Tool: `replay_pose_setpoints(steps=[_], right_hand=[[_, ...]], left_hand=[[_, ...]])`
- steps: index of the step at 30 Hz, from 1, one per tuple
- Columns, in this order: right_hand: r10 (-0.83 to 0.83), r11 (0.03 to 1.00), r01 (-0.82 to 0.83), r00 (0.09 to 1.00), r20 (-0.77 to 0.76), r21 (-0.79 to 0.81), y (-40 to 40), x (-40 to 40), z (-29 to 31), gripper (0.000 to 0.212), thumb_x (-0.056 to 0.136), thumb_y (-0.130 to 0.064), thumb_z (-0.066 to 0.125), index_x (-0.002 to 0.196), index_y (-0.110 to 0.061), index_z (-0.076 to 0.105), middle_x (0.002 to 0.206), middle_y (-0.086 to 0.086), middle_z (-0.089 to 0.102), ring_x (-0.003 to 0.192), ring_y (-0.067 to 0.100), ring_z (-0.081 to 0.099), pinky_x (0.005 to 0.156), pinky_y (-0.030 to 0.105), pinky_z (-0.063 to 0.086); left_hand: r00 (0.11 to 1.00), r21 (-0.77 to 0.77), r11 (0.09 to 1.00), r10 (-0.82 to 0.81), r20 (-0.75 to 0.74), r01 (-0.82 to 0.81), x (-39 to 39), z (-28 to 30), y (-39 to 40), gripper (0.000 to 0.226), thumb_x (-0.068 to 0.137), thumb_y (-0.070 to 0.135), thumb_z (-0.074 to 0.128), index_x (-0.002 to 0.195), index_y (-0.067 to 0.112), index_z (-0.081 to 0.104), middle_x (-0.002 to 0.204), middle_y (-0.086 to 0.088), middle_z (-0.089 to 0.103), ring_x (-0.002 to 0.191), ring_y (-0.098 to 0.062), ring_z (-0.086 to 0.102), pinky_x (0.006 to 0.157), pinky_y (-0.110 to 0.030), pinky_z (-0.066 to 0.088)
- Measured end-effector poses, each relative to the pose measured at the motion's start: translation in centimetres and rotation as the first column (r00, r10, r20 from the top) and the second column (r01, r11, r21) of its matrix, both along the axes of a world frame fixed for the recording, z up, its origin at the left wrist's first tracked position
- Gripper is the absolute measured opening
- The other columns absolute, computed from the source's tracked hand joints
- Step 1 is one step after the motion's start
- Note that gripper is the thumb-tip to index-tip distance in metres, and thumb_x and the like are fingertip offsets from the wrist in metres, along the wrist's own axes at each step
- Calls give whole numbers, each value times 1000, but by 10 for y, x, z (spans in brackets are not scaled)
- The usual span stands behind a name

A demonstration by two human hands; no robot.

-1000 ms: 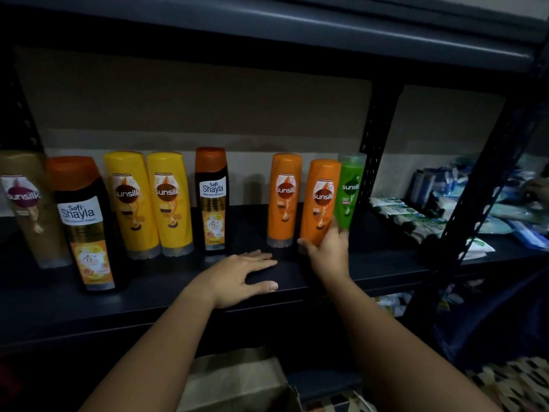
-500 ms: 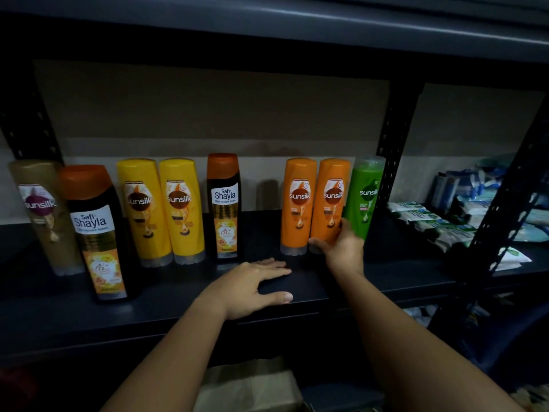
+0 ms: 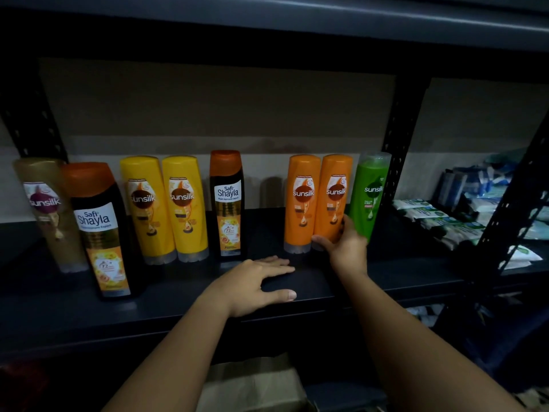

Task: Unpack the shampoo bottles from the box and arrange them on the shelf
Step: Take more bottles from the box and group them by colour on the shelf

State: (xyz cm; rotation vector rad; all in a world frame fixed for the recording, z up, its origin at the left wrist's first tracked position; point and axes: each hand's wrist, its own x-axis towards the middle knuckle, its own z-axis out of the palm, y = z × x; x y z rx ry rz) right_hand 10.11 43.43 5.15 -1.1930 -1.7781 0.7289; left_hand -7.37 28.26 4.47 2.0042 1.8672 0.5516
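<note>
Several shampoo bottles stand in a row on the dark shelf (image 3: pixel 178 310). My right hand (image 3: pixel 346 248) grips the base of the right orange Sunsilk bottle (image 3: pixel 334 197), which stands upright against the left orange bottle (image 3: pixel 303 200). A green Sunsilk bottle (image 3: pixel 371 191) stands just right of them, partly behind my hand. My left hand (image 3: pixel 255 285) lies flat on the shelf with fingers spread, holding nothing. Further left are a black Safi Shayla bottle (image 3: pixel 228 203), two yellow bottles (image 3: pixel 166 206), another black Safi Shayla bottle (image 3: pixel 101 230) nearer the front, and a gold bottle (image 3: pixel 47 212). The brown box (image 3: pixel 255 385) shows below the shelf.
A black perforated upright (image 3: pixel 396 162) stands behind the green bottle. Right of it, packets in white, green and blue (image 3: pixel 451 218) fill the neighbouring bay. Another upright (image 3: pixel 511 209) slants across the right. A gap lies between the middle black bottle and the orange pair.
The right orange bottle has gone from tilted to upright and now stands tight against the left orange one, with my right hand still on it. My left hand has stayed flat on the shelf.
</note>
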Motion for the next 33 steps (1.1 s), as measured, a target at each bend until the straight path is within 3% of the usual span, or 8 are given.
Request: replay_pose_setpoints(steps=[8,16,33], right_hand=[[21,1000,-21,1000,3,-2,1,1,0,79,84,-30,81,150,-16,39,145,9,53,132,31,52,107,48,44],[21,1000,-22,999,32,20,4,3,-4,90,79,-17,86,153,-19,34,144,9,55,132,30,53,107,45,44],[-18,1000,19,997,78,-14,-3,1,-1,90,81,-19,84,153,-20,30,144,9,53,132,31,53,106,48,45]], left_hand=[[1000,-4,1000,4,1,-4,-1,-2,1,69,87,73,59,150,49,43,161,24,32,150,6,17,125,-33,15],[1000,0,1000,0,-11,0,-1,-2,1,69,88,72,59,150,47,42,161,24,31,150,6,17,122,-28,11],[1000,27,1000,-11,-15,12,-3,-6,3,71,87,74,57,151,46,43,161,23,32,151,4,17,126,-37,17]])
